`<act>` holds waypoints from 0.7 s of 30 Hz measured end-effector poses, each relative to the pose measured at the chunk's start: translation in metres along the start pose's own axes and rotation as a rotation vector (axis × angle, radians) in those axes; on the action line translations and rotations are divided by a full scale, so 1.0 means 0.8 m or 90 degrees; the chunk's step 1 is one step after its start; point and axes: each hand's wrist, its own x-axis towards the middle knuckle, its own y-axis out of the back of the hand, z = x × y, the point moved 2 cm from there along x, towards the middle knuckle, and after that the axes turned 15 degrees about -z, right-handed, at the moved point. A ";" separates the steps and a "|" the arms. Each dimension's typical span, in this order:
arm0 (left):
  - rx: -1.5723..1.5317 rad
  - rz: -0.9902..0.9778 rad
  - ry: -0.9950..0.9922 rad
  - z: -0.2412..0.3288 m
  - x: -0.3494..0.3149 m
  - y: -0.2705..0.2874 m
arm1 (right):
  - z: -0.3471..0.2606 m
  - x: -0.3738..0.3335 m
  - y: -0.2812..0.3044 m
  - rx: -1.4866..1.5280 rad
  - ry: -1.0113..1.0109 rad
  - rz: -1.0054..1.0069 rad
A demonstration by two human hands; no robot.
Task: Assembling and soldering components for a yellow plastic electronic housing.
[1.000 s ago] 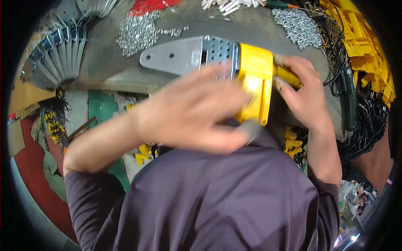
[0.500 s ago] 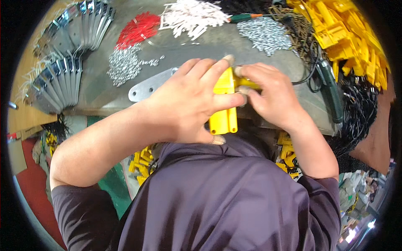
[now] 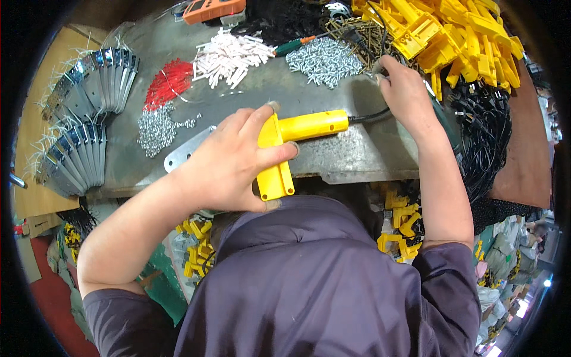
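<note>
My left hand (image 3: 238, 154) is wrapped round a yellow plastic tool housing (image 3: 276, 181), thumb on its near side and fingers over the top. The housing's round handle (image 3: 315, 124) points right, and a black cord (image 3: 372, 117) leaves its end. A grey metal plate (image 3: 178, 157) with holes sticks out on the left, partly covered by my hand and forearm. My right hand (image 3: 407, 92) is at the edge of a pile of long brass-coloured screws (image 3: 366, 35). Its fingers are curled together; whatever is between the fingertips is hidden.
Silver screws (image 3: 324, 62), white sleeves (image 3: 232, 56), red pieces (image 3: 166, 83) and small metal parts (image 3: 156, 128) lie heaped along the bench. Yellow housings (image 3: 464, 35) are piled at far right, above black cords (image 3: 485, 131). Metal plates with wires (image 3: 74, 157) stand at left.
My right hand has left the yellow handle and moved up and right to the brass-coloured screws. The left hand still holds the housing. The view has shifted, showing an orange device at the back.
</note>
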 end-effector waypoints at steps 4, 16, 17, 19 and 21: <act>-0.019 0.030 -0.028 -0.001 0.006 0.000 | 0.016 0.022 0.011 0.097 0.027 0.102; -0.081 0.042 -0.064 0.001 0.021 0.003 | 0.031 0.125 0.018 -0.176 0.154 0.035; -0.085 0.044 -0.066 0.000 0.020 0.003 | 0.030 0.125 0.020 -0.163 0.154 0.040; -0.090 0.048 -0.065 -0.001 0.021 0.003 | 0.028 0.128 0.019 -0.151 0.158 0.042; -0.092 0.049 -0.066 -0.001 0.022 0.003 | 0.027 0.132 0.014 -0.179 0.192 0.071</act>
